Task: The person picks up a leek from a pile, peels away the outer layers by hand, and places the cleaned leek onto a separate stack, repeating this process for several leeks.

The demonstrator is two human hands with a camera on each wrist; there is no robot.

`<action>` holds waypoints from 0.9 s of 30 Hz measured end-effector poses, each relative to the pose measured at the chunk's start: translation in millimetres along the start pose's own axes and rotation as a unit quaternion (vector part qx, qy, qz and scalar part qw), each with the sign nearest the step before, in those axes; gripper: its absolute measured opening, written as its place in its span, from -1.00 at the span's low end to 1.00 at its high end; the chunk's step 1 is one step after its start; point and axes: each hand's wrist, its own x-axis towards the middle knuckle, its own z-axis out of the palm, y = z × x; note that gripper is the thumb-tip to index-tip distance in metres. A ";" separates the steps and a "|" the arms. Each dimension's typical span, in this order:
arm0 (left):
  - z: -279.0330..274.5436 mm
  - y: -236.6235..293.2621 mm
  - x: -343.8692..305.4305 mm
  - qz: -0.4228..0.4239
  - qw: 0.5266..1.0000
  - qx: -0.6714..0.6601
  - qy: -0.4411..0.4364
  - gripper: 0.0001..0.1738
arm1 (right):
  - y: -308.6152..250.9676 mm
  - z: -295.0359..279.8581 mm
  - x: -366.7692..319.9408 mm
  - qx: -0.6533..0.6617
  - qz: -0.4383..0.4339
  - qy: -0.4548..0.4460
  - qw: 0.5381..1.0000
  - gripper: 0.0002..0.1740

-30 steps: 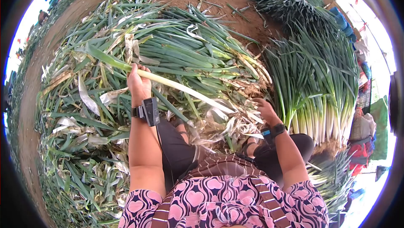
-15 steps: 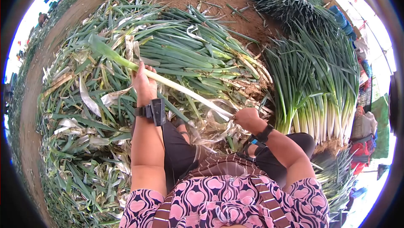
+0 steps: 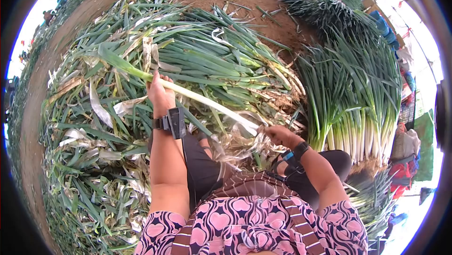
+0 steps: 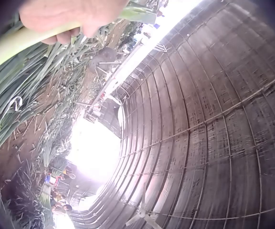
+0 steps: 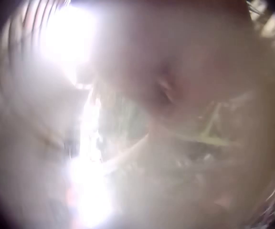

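Note:
Slanting across the middle of the head view is one long green onion (image 3: 212, 103), its white stalk stripped smooth and its green top at upper left. My left hand (image 3: 161, 94) grips it where white turns to green; the left wrist view shows fingers curled under the pale stalk (image 4: 13, 45). At the lower right tip, my right hand (image 3: 281, 136) pinches the root end, and its curled fingers hide the roots. Dry papery skins (image 3: 233, 144) lie just below that end. The right wrist view is mostly a blur of the hand close up.
A heap of untrimmed green onions (image 3: 202, 59) lies ahead, roots to the right. Peeled leaf waste (image 3: 94, 156) covers the left side. To the right stands a stack of cleaned green onions (image 3: 355, 90) with white stalks and roots downward. Bare soil (image 3: 254, 1) shows beyond.
My right hand has moved left from the loose skins and taken hold of the onion's root end. My left hand, still gripping the stalk, has shifted slightly to the right.

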 end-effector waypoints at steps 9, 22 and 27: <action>5.4 -17.3 -17.7 -0.011 0.994 -0.103 -0.039 -0.88 | -52.2 -41.9 18.1 0.505 -0.022 0.159 0.848 -0.63; 1.6 -41.7 -15.4 -0.022 0.993 -0.107 -0.041 -0.86 | -75.3 -64.0 18.9 0.540 -0.180 0.263 0.779 -0.65; -3.4 27.3 13.6 0.110 0.988 -0.098 -0.040 -0.85 | -5.4 -168.1 -43.3 0.521 -0.255 0.287 0.763 -0.79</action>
